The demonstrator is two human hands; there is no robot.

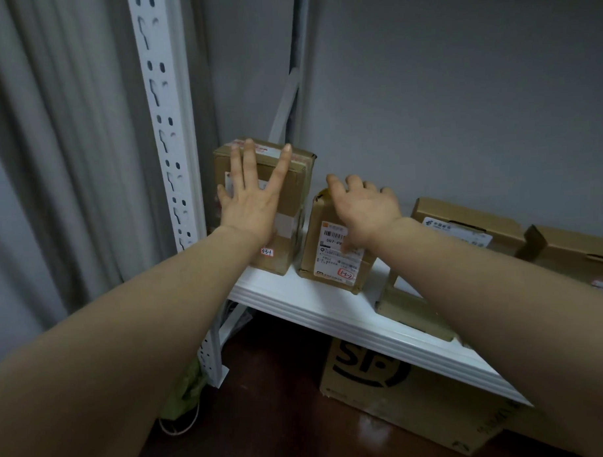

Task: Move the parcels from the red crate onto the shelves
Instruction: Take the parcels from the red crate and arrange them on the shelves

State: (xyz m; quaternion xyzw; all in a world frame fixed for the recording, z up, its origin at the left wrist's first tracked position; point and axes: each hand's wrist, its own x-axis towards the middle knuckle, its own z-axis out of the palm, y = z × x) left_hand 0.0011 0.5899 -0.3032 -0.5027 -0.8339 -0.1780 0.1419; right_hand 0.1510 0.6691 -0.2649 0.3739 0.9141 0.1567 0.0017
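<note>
Two brown cardboard parcels stand upright on the white shelf. The taller parcel stands at the shelf's left end, tagged with a small red-bordered label. My left hand lies flat against its front face with fingers straight and spread. Right of it, the smaller parcel leans slightly and carries a white shipping label with a barcode. My right hand rests over its top, fingers curled round the upper edge. The red crate is out of view.
Flat cardboard boxes lie further right on the same shelf. A large box with black lettering sits on the dark floor beneath. The white perforated upright stands at the left, with a grey curtain beyond it.
</note>
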